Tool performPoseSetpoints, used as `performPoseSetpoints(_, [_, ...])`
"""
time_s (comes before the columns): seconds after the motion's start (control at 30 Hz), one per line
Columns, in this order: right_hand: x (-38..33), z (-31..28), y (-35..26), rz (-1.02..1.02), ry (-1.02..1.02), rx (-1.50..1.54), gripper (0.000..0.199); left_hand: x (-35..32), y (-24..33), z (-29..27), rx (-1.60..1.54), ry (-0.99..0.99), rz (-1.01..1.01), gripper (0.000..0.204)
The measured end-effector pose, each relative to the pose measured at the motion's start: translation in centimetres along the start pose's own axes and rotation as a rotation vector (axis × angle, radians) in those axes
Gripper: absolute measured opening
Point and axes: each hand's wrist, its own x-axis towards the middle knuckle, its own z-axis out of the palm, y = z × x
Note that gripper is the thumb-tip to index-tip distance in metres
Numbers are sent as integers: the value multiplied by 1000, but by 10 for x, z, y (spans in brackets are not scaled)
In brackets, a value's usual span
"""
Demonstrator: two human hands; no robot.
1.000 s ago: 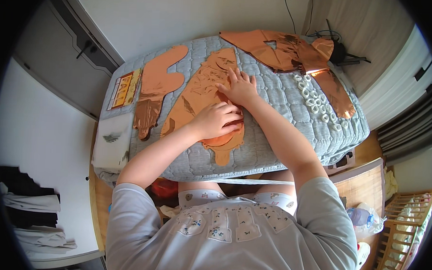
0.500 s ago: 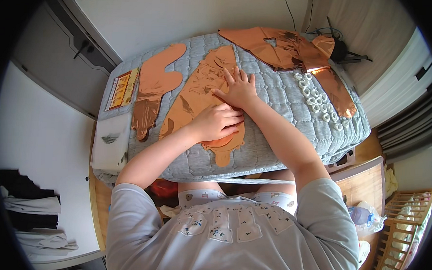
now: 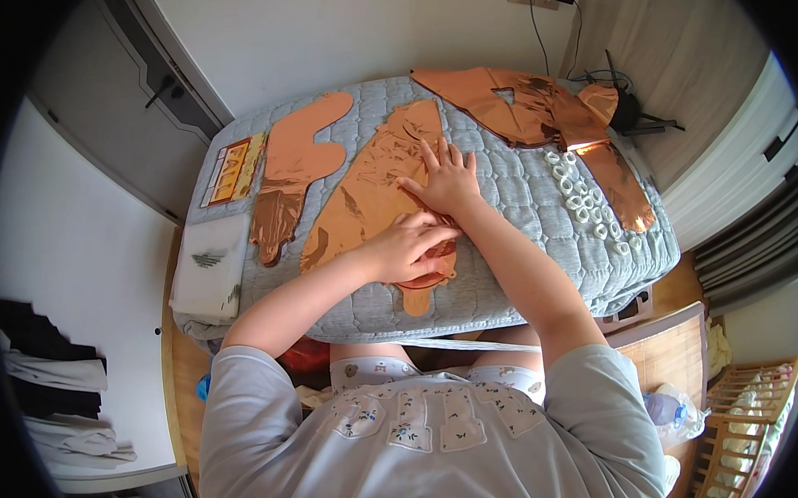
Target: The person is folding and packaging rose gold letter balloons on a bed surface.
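Observation:
A flat, wrinkled copper-coloured foil balloon (image 3: 366, 194) lies in the middle of the quilted grey mattress, its tab end towards me. My right hand (image 3: 448, 182) rests palm down on its right edge with fingers spread. Just nearer to me, my left hand (image 3: 410, 248) has its fingers bent and drawn together on the balloon's near end. Some foil there shows a darker, shiny face under the fingers; its exact fold is partly hidden by the hand.
Another flat foil balloon (image 3: 296, 155) lies left, beside a printed card (image 3: 235, 171) and a translucent bag (image 3: 210, 263). More copper foil (image 3: 503, 102) spreads over the far right. Several small white rings (image 3: 588, 199) lie near it. A black stand (image 3: 635, 110) is beyond the mattress corner.
The view has shifted slightly, so the mattress sits lower in the picture. My left fingers have moved a little on the balloon's near end, where less of the broad foil shows. My right hand stays spread.

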Motion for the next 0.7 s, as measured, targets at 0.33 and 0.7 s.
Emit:
performPoseSetpoints(0.33, [1,2,-2,-3,17,9,105,-66,-19,-38,137,28,-44,50])
performPoseSetpoints(0.7, [1,2,-3,-1,45,-22,101,-79,-25,-42,295,119,-44,41])
